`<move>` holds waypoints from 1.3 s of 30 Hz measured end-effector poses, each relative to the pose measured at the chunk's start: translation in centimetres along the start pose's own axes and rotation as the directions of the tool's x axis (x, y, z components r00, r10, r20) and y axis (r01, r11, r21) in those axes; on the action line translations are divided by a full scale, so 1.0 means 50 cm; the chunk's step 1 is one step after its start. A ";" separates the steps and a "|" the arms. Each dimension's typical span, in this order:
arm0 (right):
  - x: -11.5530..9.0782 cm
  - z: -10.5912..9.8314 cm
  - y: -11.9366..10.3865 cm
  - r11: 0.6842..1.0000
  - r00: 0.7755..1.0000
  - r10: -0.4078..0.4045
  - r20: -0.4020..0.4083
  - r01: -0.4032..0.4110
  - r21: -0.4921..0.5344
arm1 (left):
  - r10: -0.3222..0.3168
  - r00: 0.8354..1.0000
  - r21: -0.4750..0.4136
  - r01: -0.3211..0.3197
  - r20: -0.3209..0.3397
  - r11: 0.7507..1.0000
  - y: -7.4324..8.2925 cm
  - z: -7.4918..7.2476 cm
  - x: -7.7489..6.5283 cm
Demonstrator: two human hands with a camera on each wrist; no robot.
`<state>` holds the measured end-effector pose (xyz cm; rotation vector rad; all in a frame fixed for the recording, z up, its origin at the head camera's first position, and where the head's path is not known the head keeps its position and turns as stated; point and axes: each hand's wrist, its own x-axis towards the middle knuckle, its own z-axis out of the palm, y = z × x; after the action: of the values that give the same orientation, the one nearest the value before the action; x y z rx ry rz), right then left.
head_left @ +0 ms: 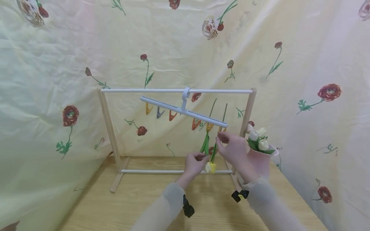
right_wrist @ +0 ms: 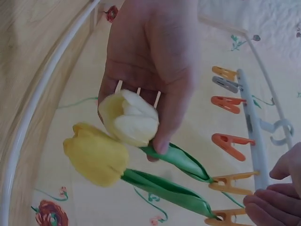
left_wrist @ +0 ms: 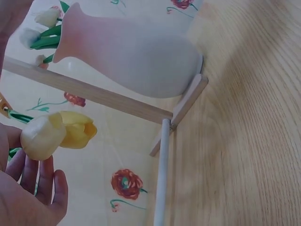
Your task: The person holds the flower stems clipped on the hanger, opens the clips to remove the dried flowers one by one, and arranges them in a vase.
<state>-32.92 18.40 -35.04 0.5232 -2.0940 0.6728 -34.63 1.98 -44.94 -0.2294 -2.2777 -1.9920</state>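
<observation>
A white tulip [right_wrist: 129,117] hangs head down from a yellow clip [right_wrist: 230,182] on a white hanger [head_left: 185,110]. My left hand [head_left: 194,165] pinches it just behind the bloom between thumb and fingers. Beside it hangs a yellow tulip [right_wrist: 96,154], held by the end clip [right_wrist: 228,217]. The two blooms overlap in the left wrist view. My right hand [head_left: 234,150] is raised at the hanger's low right end. Its fingertips are right by the end clip, the thumb standing apart from them in the right wrist view.
The hanger hooks over the top bar [head_left: 130,90] of a wooden rack and tilts down to the right. Orange, grey and yellow clips, including a red-orange clip [head_left: 172,115], hang along it. A pink vase [head_left: 260,162] with white tulips [head_left: 261,142] stands right of the rack.
</observation>
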 end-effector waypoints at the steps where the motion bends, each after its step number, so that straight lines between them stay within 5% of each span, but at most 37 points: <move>1: 0.003 0.007 -0.001 1.000 1.000 0.022 0.018 -0.022 -0.001 | 0.003 1.000 -0.001 -0.003 0.001 1.000 0.001 0.000 -0.001; 9: 0.026 0.046 -0.003 0.990 0.988 0.140 0.071 -0.138 -0.025 | 0.025 0.999 -0.032 -0.024 0.026 0.999 0.010 0.005 -0.019; 19: 0.039 0.088 0.024 0.987 0.986 0.157 -0.053 -0.158 -0.015 | 0.045 0.998 -0.031 -0.044 0.047 0.999 0.011 0.009 -0.025; 26: 0.038 0.099 0.025 0.975 0.969 0.209 -0.134 -0.196 0.106 | 0.055 0.997 -0.011 -0.054 0.050 0.998 0.007 0.014 -0.029; 39: 0.046 0.108 0.019 0.972 0.943 0.220 -0.250 -0.189 0.142 | 0.101 0.994 0.068 -0.104 0.049 0.992 0.006 0.010 -0.031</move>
<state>-37.96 15.45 -36.05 0.2618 -1.8787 0.9361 -33.03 2.46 -45.00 -0.3809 -2.3079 -1.8715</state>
